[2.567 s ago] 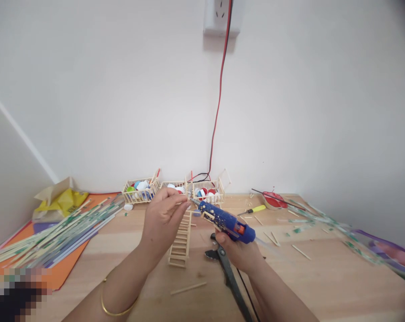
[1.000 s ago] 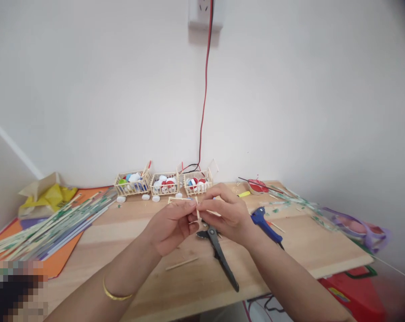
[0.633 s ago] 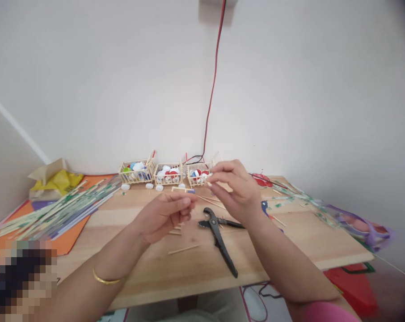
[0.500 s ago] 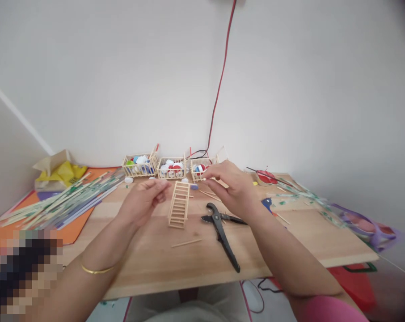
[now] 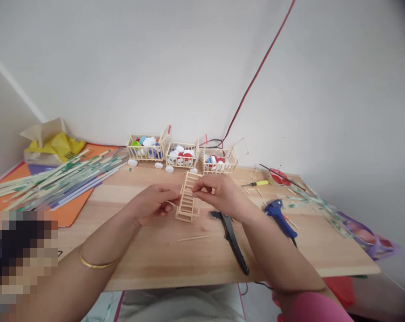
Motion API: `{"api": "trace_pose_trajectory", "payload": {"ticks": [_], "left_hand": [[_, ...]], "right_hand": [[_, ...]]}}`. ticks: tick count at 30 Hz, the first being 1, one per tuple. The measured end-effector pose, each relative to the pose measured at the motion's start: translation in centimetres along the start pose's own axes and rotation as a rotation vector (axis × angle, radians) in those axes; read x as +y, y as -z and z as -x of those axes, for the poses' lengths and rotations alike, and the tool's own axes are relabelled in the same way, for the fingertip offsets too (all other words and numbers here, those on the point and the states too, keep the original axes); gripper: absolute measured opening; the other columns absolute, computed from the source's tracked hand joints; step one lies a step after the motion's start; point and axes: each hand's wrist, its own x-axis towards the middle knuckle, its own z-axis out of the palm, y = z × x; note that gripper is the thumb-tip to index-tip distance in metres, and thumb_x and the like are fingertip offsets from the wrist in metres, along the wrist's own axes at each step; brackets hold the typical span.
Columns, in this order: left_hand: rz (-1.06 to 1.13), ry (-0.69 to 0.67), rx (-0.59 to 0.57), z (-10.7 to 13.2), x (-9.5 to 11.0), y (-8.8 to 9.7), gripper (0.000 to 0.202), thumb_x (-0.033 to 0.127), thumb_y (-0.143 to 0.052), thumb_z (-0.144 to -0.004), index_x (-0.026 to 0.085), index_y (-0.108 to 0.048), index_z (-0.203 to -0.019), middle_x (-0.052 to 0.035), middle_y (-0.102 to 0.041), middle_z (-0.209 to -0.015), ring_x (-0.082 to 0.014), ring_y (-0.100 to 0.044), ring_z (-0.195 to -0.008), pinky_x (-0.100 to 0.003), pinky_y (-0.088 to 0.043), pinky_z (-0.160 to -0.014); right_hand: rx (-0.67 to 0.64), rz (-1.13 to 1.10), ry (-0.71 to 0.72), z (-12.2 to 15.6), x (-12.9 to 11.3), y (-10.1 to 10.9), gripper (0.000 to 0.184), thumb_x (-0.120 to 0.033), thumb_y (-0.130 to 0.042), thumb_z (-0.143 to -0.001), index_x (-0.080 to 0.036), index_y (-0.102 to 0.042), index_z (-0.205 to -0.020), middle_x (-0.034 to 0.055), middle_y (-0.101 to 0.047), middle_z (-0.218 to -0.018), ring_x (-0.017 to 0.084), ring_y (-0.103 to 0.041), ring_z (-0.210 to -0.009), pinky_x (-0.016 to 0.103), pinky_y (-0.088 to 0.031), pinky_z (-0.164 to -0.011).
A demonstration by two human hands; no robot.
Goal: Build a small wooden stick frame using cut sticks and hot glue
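Observation:
A small ladder-like frame of thin wooden sticks (image 5: 185,206) stands on the wooden table (image 5: 149,264) between my hands. My left hand (image 5: 153,201) has thumb and forefinger closed at the frame's left side. On the opposite side, my right hand (image 5: 216,192) is pinched against the upper rungs and covers part of them; what lies between its fingertips is too small to make out. One loose stick (image 5: 193,238) lies in front of the frame. Black-handled cutting pliers (image 5: 234,243) rest under my right forearm, partly hidden.
Three small stick carts (image 5: 145,147) filled with bottle caps line the wall. A blue glue gun (image 5: 280,217) and a yellow-handled tool (image 5: 260,183) lie at right. Bundled sticks (image 5: 65,179) cover orange sheets at left, beside a yellow bag (image 5: 60,145). A red-black cable (image 5: 256,74) hangs down.
My right hand has come down and left onto the stick frame. My left hand, apart from the frame before, now meets its side. The camera view has shifted, showing more of the glue gun.

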Motion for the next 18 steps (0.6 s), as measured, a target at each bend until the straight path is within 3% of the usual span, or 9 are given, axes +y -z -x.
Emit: {"api": "trace_pose_trajectory", "payload": {"ticks": [6,18], "left_hand": [[-0.010,0.053,-0.061,-0.1,-0.2,-0.3,0.024,0.031,-0.072,-0.067,0.012,-0.060,-0.058,0.0013,-0.050,-0.048,-0.0058,-0.041,-0.042,-0.016,-0.027,-0.037],[0.067,0.059,-0.073,-0.5,-0.7,-0.4,0.022,0.028,-0.074,-0.064,0.011,-0.062,-0.061,0.0019,-0.049,-0.049,-0.0049,-0.040,-0.042,-0.015,-0.027,-0.036]], "right_hand": [[-0.051,-0.021,-0.005,-0.2,1.0,-0.9,0.008,-0.018,-0.058,-0.082,-0.017,-0.066,-0.081,-0.0010,-0.064,-0.073,0.009,-0.051,-0.065,0.020,-0.036,-0.060],[-0.168,0.009,-0.005,-0.7,0.9,-0.5,0.010,-0.016,-0.058,-0.081,-0.016,-0.068,-0.080,-0.0014,-0.063,-0.070,0.008,-0.051,-0.062,0.020,-0.034,-0.058]]}}
